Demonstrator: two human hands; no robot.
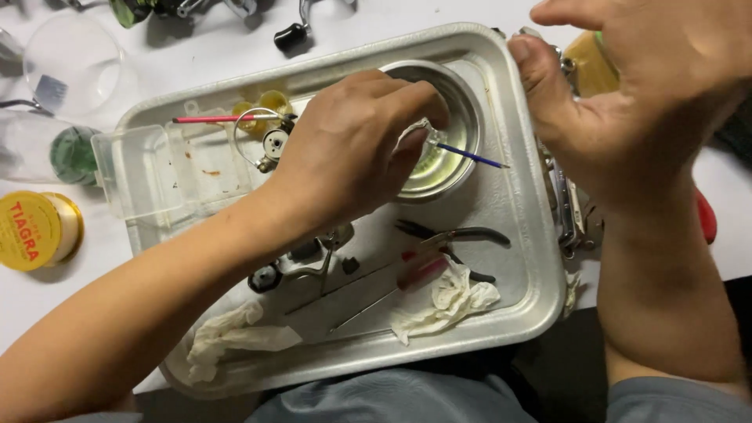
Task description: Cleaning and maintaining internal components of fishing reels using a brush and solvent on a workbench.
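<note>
My left hand [352, 149] reaches over a metal tray [529, 258] and pinches a small clear part with a thin blue-tipped stick [470, 157] above a round metal bowl [462, 125] of yellowish liquid. My right hand [627, 102] hovers at the tray's right rim, fingers curled with the thumb apart; nothing shows in its grip. A fishing reel part with a wire bail [266, 141] lies just left of my left hand.
The tray also holds a clear plastic box [157, 172], a red-tipped stick [211, 119], pliers [454, 233], screwdrivers, reel pieces and crumpled tissues [450, 301]. A yellow line spool [35, 229], a clear cup [70, 66] and more tools lie on the white table.
</note>
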